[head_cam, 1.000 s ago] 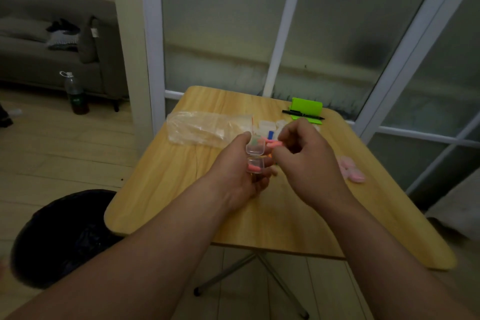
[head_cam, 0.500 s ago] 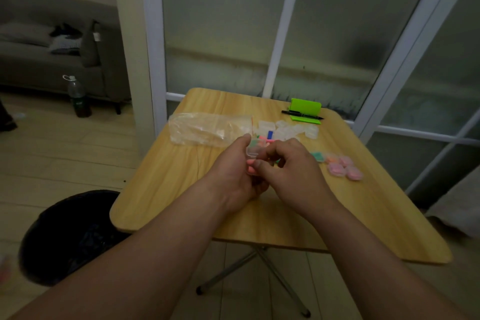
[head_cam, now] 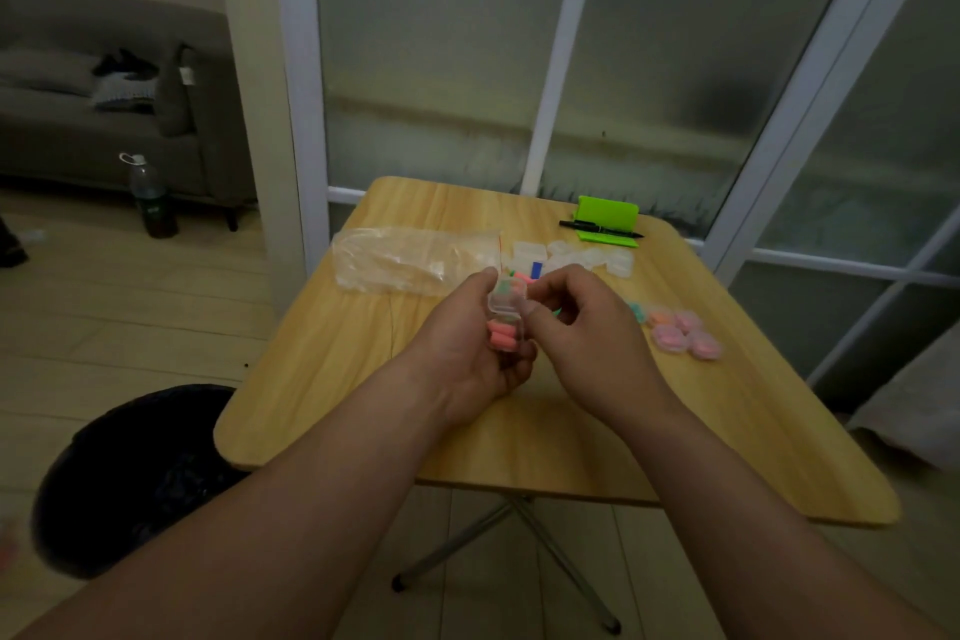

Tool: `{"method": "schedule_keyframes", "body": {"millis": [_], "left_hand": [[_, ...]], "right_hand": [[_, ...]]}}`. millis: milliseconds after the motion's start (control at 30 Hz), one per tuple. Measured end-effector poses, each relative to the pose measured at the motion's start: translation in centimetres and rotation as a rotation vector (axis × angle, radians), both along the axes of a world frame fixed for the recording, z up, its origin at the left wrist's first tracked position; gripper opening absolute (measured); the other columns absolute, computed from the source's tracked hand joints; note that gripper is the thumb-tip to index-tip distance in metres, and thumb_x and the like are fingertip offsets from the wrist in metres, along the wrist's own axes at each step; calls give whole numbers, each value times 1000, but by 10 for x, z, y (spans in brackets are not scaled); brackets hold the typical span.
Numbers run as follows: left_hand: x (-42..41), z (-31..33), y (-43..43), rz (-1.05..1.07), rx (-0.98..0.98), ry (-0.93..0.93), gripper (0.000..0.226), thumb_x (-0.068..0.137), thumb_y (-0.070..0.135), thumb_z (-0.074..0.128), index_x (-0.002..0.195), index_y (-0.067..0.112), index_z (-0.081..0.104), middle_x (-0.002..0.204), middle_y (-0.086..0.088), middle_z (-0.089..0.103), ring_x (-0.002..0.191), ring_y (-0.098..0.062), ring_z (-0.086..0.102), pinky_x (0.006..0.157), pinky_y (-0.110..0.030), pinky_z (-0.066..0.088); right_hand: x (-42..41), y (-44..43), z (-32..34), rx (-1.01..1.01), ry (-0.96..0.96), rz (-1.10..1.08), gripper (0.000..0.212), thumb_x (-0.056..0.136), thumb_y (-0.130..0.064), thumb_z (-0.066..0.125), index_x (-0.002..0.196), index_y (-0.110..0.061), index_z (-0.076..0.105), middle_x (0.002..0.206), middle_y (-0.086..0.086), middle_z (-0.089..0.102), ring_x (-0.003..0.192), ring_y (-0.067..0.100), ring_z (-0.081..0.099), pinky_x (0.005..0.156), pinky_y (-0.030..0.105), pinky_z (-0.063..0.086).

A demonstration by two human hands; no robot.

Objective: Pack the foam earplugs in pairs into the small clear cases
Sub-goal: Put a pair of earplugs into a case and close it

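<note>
Snugly, stubby pink foam earplugs fill clear case.

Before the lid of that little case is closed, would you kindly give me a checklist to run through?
1. Left hand grips the clear case: ok.
2. Pink earplugs lie inside the case: ok.
3. Nothing sticks over the rim: cannot tell.
4. Lid shut: not ok, it stands open.
5. Right hand free of other things: cannot tell, its fingers are curled at the lid.
6. Bare table beside the filled cases: ok.
</note>
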State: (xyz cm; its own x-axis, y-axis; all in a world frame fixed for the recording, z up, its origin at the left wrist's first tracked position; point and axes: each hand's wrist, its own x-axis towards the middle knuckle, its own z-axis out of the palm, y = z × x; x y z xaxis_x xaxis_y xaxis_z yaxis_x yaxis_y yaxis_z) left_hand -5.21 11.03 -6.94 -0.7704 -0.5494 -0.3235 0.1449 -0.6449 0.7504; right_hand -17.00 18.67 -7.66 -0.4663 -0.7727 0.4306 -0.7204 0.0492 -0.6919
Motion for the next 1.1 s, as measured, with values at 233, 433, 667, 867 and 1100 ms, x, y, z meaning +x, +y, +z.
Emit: {"method": "schedule_keyframes", "body": {"millis": [233,433,667,867,1100], "left_hand": [[2,-5,-2,-30,12,42,58,103,42,36,137,3,62,71,-3,63,58,-12,54,71,-31,43],[4,-4,-9,9,57,77,54,101,30,35,133,-6,60,87,-13,62,65,-19,59,74,-32,47],[3,-10,-4,-24,-71,52,44,100,5,44,141,0,59,145,-30,57,130,-36,60,104,-41,54],[-1,-15,2,-53,-170,9,37,102,-4,46,134,2,66,141,-32,59,129,-39,62,110,-48,52],[-15,-21,6,-2,-211,-3,44,99,-9,49,139,5,63,129,-30,68,120,-37,70,104,-47,56]], "right_hand": [[6,3,6,25,55,80,24,101,-32,66,124,-31,74,110,-20,63,108,0,57,94,26,49],[15,13,4,96,188,164,11,97,-41,72,105,-34,70,98,-18,67,97,0,60,82,29,53],[-3,20,5,115,154,153,37,93,-39,79,121,-32,55,116,-17,65,101,-6,60,78,11,47],[-11,28,-2,158,217,163,55,94,-37,78,142,-32,52,130,-13,62,119,1,57,96,21,52],[-15,36,-5,180,329,53,37,94,-41,73,127,-32,59,116,-11,58,111,9,52,89,29,47]]}}
